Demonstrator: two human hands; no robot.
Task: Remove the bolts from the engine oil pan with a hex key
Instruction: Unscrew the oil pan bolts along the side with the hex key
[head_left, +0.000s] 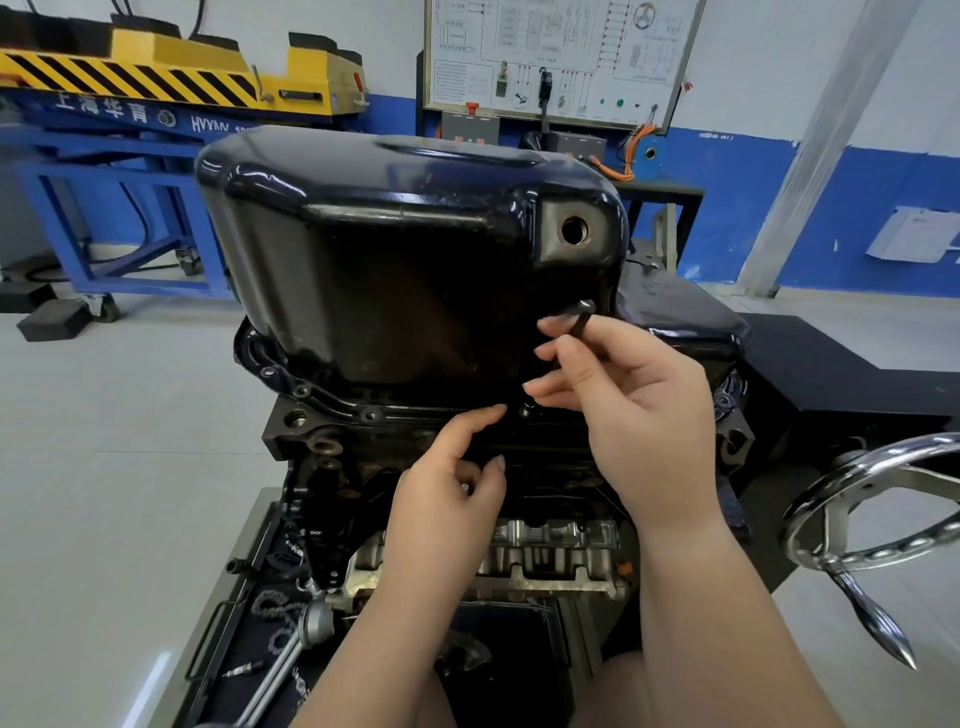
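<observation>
A glossy black oil pan (405, 249) sits upside down on top of the engine block (332, 457). My right hand (623, 384) is shut on a black hex key (574, 322), which stands upright with its bent end at the top. The key's lower end points down at a bolt (525, 410) on the pan's front flange. My left hand (447, 483) hovers just left of that bolt, index finger stretched toward it and the other fingers curled; it may hold something small, which I cannot tell. More bolts (370, 414) sit along the flange at the left.
A chrome handwheel (872, 509) with a pointed handle juts out at the right. A ratchet and loose parts (291, 623) lie in the tray below the engine. A blue and yellow lift stand (156, 104) and a wiring panel board (556, 57) stand behind.
</observation>
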